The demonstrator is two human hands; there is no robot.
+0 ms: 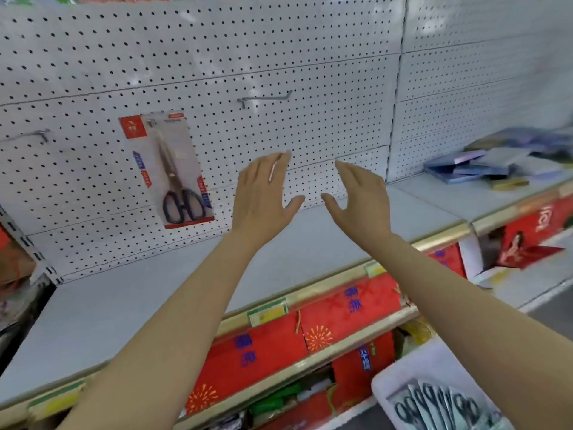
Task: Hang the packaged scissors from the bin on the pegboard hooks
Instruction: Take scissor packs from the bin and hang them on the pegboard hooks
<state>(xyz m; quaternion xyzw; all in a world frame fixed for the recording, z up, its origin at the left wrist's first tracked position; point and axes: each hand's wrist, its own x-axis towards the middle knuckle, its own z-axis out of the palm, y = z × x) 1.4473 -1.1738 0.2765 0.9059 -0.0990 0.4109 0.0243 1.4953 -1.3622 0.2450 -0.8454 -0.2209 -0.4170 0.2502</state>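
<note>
One packaged pair of scissors (170, 169) with black handles and a red-trimmed card hangs on the white pegboard (93, 72) at the left. A bare metal hook (266, 99) sticks out of the board above my hands, and another bare hook (38, 135) is at the far left. My left hand (263, 193) and my right hand (361, 197) are both raised in front of the pegboard with fingers straight, holding nothing. The white bin (400, 377) at the bottom right holds several more packaged scissors (440, 408), partly covered by my right forearm.
A grey shelf (155, 293) with a gold front rail runs below the pegboard. Red paper goods fill the shelves underneath. A loose pile of blue and purple booklets (483, 164) lies on the shelf at the right.
</note>
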